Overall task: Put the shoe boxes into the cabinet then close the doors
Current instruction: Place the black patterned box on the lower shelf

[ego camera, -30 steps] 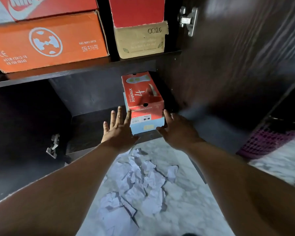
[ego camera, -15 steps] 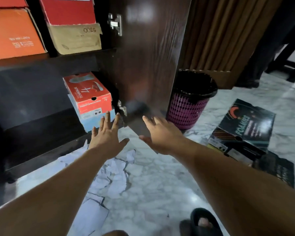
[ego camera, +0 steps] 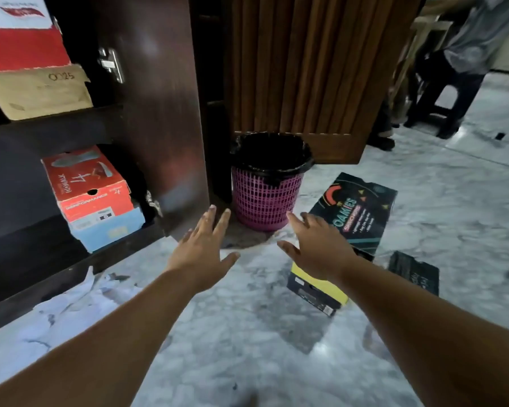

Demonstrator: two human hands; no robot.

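A red and blue shoe box (ego camera: pixel 91 198) sits on the bottom shelf of the dark cabinet (ego camera: pixel 56 124), against its right side. On the shelf above rest a tan box (ego camera: pixel 39 91) and a red box (ego camera: pixel 21 48). A black shoe box (ego camera: pixel 353 227) with bright lettering and a yellow end lies on the marble floor at the right. Over the floor, my left hand (ego camera: pixel 203 251) is spread open and holds nothing. My right hand (ego camera: pixel 318 248) hovers open over the near left part of the black box. The right cabinet door (ego camera: pixel 162 113) stands open.
A pink mesh bin (ego camera: pixel 266 195) with a black liner stands beside the open door. Crumpled white paper (ego camera: pixel 71 301) lies on the floor before the cabinet. A black flat item (ego camera: pixel 413 273) lies right of the black box. A person sits at the far right (ego camera: pixel 465 54).
Both hands have left the red and blue box in the cabinet and swung right across the floor. My view has turned right, bringing the bin and the black box closer to centre.
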